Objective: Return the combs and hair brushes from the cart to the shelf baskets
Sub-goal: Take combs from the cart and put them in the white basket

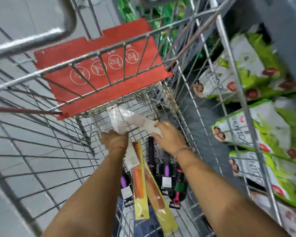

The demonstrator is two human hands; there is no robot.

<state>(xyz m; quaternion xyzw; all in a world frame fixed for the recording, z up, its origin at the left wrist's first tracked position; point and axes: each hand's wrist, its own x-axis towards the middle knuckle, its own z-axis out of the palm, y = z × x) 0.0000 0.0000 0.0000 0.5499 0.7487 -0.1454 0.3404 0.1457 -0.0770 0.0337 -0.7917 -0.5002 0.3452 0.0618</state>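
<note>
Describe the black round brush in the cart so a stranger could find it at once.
Look into the wire cart, below the red seat flap. Just under the right hand lies the black round brush, bristled all around, unlike the flat orange combs in yellow sleeves beside it.

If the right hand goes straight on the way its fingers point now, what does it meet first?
Most likely the clear plastic packet: the right hand already touches its near end. Beyond that is the cart's wire floor, though depth is hard to judge here.
</note>
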